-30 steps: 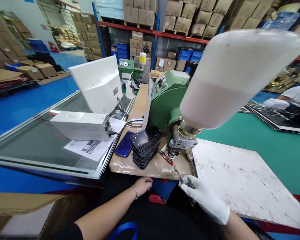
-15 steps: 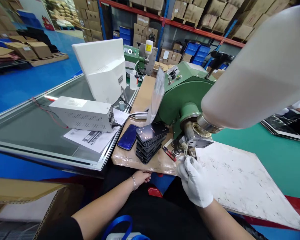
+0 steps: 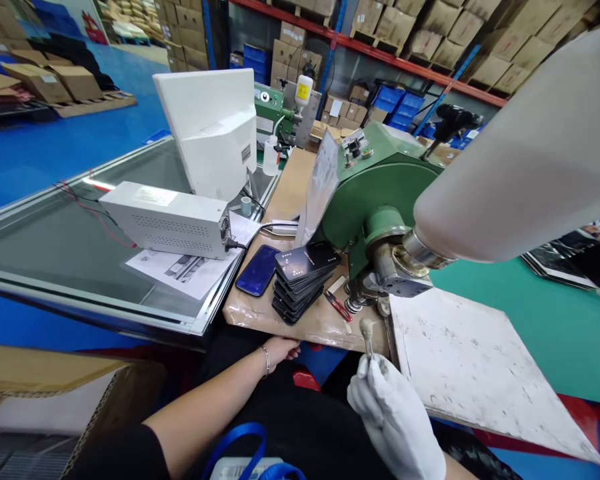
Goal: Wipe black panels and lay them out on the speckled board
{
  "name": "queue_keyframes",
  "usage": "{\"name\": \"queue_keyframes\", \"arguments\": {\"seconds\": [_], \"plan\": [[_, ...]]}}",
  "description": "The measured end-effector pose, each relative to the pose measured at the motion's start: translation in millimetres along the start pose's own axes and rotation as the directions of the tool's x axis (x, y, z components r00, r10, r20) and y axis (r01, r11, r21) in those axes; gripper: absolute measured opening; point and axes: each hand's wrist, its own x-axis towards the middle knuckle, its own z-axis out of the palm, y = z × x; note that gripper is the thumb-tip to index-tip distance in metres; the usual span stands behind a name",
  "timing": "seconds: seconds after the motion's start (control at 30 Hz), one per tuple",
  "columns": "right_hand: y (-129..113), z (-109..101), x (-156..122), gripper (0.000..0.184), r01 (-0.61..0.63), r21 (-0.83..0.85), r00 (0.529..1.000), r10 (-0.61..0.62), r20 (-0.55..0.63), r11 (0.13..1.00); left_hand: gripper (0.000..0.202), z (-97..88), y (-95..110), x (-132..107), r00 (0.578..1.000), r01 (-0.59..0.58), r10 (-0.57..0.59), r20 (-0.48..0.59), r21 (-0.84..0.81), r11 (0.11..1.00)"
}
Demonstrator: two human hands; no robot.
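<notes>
In the head view my right hand, in a white glove, pinches a small brush-like tool by its lower end. Its rounded, pale, crusted head points up, just short of the bench edge. Above it sits the metal head of a green machine, apart from the tool. My bare left hand, with a bracelet at the wrist, rests by the front edge of the bench. Its fingers are curled together and nothing shows in them. Nearby on the bench are a stack of black panels and red-handled snips.
A large pale bottle juts over the right side. A blue-screened phone lies left of the panels. A marked white board lies at right, a grey power box and monitor at left. An open carton stands lower left.
My right hand has drawn the tool down and back from the machine head, toward my body. My left hand has hardly moved. The view has shifted slightly.
</notes>
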Motion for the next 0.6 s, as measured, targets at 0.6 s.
{"name": "queue_keyframes", "arguments": {"seconds": [0.6], "plan": [[-8, 5, 33, 0.022, 0.078, 0.090, 0.995, -0.083, 0.055, 0.993, 0.021, -0.7, 2, -3, 1.000, 0.012, -0.012, 0.002, -0.034, 0.999]]}}
